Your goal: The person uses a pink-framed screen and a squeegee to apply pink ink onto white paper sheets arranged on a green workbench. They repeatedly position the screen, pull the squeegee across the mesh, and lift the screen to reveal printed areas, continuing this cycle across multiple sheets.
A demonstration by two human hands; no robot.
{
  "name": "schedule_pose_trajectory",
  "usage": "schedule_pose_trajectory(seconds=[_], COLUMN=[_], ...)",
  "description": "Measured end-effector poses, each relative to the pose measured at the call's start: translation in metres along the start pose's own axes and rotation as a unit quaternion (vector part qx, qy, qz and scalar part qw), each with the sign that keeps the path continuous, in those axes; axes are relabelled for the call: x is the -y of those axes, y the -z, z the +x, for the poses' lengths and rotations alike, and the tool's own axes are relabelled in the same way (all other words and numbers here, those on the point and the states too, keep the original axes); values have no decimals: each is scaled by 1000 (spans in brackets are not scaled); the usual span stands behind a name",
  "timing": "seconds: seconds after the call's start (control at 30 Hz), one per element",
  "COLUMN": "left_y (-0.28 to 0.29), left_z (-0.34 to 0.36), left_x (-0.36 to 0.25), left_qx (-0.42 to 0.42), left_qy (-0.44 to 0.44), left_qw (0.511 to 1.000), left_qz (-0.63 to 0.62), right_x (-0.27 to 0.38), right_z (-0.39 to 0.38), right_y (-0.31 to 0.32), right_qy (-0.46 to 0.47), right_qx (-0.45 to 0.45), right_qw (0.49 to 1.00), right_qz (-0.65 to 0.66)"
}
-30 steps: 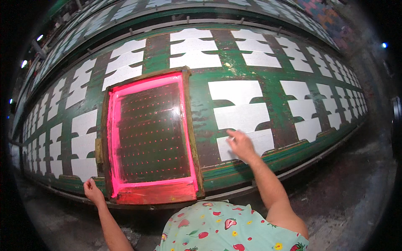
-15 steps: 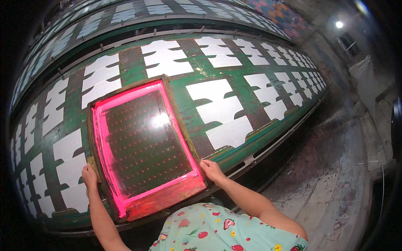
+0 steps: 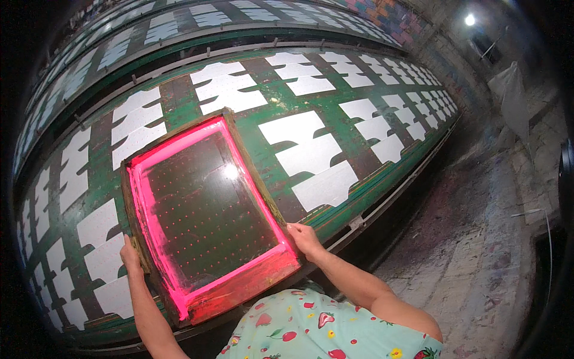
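Note:
A screen-printing frame (image 3: 254, 158) with wooden edges is held over the long green table, bright pink ink smeared along its inner border. Its dark mesh (image 3: 203, 209) has rows of small pink dots and a glare spot at the upper right. My left hand (image 3: 130, 256) is closed on the frame's left side, near its lower corner. On the opposite side, my right hand (image 3: 305, 240) grips the right edge, thumb on top. White cut fabric pieces (image 3: 317, 152) with curved notches lie to the right, and others (image 3: 98, 224) lie beside my left hand.
The green printing table (image 3: 239, 128) runs off to the far right, bearing several rows of white pieces. Another loaded table (image 3: 179, 51) stands behind it. A metal rail (image 3: 382, 206) follows the near edge. Stained concrete floor (image 3: 442, 239) lies to the right.
The frame has tilted slightly and come a little toward me and left in view, both hands still gripping its sides. The whole view has shifted slightly too.

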State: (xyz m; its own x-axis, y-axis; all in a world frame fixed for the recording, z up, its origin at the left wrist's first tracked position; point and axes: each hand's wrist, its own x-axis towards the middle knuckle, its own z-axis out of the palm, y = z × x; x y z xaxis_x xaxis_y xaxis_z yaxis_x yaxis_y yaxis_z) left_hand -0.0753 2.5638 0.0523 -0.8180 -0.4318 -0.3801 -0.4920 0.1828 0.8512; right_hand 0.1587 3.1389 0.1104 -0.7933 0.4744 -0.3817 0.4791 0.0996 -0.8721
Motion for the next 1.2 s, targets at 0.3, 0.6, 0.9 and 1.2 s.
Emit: schedule_pose_trajectory(seconds=[0.3, 0.6, 0.9, 1.2], left_y=[-14, -150, -338, -420], left_z=[-43, -89, -210, -277], left_x=[-59, -134, -138, -136], left_qx=[108, 135, 139, 105], left_qy=[33, -16, 16, 17], left_qw=[971, 963, 957, 965], left_qz=[-213, -234, -256, -239], right_x=[32, 13, -31, -62], right_z=[22, 109, 194, 226], right_y=[53, 166, 338, 423], right_qy=[28, 58, 35, 23], right_qx=[27, 51, -45, -46], right_qw=[999, 993, 998, 997], right_qz=[26, 85, 33, 59])
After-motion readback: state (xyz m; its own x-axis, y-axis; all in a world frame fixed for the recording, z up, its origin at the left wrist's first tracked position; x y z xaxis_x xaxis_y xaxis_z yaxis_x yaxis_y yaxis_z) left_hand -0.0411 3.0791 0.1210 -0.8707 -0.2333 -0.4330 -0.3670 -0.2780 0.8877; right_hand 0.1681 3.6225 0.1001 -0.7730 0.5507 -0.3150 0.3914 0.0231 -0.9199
